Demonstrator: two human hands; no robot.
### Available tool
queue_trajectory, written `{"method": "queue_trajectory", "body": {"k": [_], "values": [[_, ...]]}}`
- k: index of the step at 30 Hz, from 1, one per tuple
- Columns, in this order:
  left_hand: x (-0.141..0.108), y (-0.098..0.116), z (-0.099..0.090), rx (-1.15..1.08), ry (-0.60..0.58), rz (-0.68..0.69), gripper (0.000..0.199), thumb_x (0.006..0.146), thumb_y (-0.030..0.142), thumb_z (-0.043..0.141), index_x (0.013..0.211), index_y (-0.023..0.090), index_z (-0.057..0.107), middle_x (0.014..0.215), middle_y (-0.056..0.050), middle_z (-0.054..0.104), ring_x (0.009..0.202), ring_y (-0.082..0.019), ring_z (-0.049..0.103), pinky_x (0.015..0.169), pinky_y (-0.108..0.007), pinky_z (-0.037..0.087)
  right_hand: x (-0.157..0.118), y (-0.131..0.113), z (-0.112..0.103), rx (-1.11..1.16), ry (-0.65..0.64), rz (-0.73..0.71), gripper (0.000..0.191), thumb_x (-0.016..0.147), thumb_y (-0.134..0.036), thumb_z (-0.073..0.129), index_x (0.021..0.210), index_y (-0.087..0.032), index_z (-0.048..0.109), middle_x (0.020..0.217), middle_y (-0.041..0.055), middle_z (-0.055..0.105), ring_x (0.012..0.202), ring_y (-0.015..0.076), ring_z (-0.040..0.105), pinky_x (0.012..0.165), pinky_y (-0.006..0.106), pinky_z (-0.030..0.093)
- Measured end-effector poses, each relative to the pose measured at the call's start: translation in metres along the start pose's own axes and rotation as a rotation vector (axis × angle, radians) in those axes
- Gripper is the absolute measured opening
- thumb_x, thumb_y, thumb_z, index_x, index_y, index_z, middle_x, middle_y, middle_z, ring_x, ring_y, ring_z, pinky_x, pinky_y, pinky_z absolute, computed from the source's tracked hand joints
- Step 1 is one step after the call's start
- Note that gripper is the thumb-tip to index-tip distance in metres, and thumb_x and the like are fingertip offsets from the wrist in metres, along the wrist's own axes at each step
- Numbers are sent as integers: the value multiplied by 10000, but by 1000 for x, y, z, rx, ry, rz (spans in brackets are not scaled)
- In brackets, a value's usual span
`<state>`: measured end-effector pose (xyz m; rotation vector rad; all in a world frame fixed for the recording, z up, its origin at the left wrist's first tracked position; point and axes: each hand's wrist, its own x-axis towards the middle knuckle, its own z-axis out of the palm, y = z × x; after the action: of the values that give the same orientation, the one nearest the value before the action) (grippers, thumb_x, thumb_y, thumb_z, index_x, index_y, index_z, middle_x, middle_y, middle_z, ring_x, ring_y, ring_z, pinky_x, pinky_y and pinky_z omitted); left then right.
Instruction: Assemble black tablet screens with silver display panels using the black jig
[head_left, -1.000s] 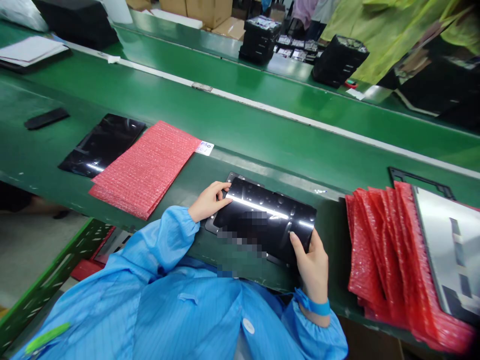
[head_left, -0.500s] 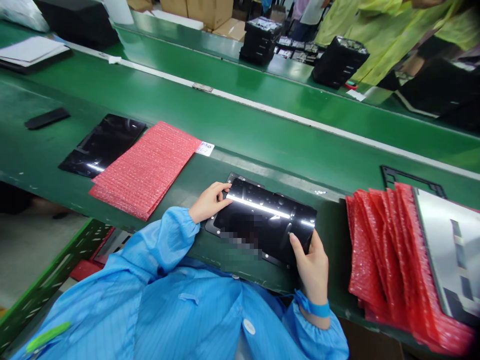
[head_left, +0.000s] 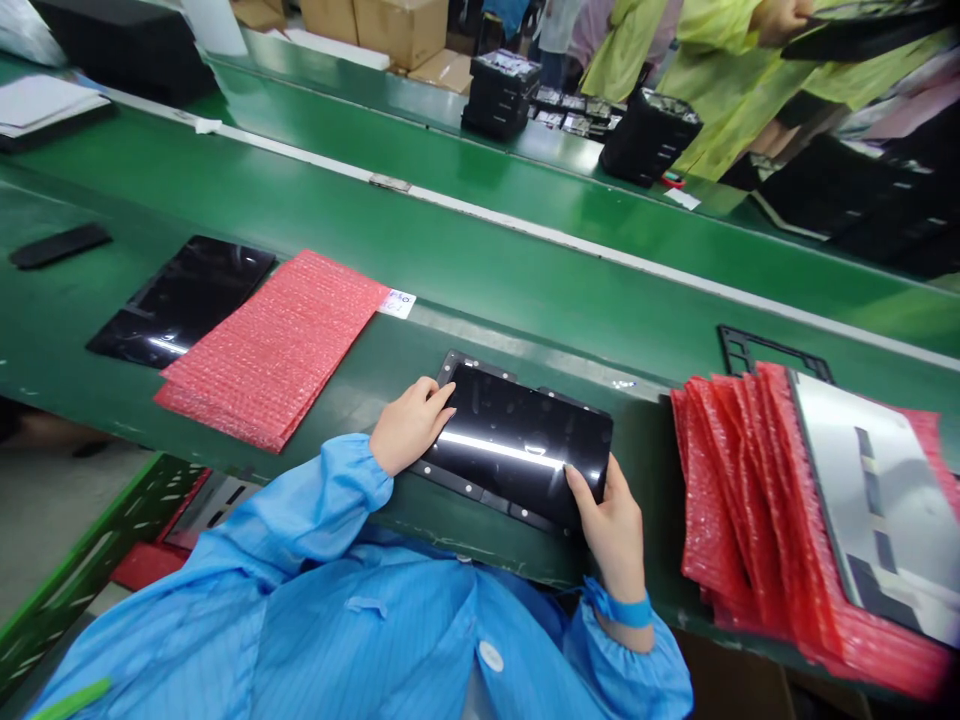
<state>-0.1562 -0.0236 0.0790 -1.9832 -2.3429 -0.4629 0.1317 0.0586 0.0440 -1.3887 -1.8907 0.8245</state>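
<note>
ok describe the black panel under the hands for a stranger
On the green conveyor belt, find the pink bubble wrap and red bubble wrap. Between them lies a glossy black panel in a dark frame, under the left hand and right hand.

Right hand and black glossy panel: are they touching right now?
Touching: the head view shows the right hand holding the panel's lower right edge, its thumb lying on the face of the black glossy panel.

1. My smock (head_left: 360, 640) is bright blue with fine darker stripes.
2. My wristband (head_left: 619, 608) is plain blue.
3. The panel (head_left: 517, 430) is glossy black.
4. The bubble wrap (head_left: 270, 345) is pinkish red, dotted all over.
5. The conveyor belt (head_left: 480, 255) is green with a white stripe.
</note>
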Motion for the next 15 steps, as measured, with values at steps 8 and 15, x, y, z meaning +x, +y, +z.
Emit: {"method": "queue_trajectory", "body": {"k": [8, 15], "values": [[-1, 1, -1, 51, -17, 3, 371, 979, 322, 428, 1299, 166, 531, 1080, -73, 560, 964, -186, 575, 744, -297, 522, 7, -9, -8, -92, -88, 41, 630, 889, -557, 518, 1398, -192, 453, 1182, 102, 653, 950, 263, 651, 852, 362, 500], [5, 9, -12, 202, -105, 22, 387, 994, 336, 373, 1313, 162, 506, 1072, -92, 579, 931, -201, 574, 599, -274, 478, 10, -11, -16, -686, -209, 30, 712, 917, -626, 417, 1424, -125, 418, 757, 132, 702, 686, 322, 683, 576, 360, 486]]}}
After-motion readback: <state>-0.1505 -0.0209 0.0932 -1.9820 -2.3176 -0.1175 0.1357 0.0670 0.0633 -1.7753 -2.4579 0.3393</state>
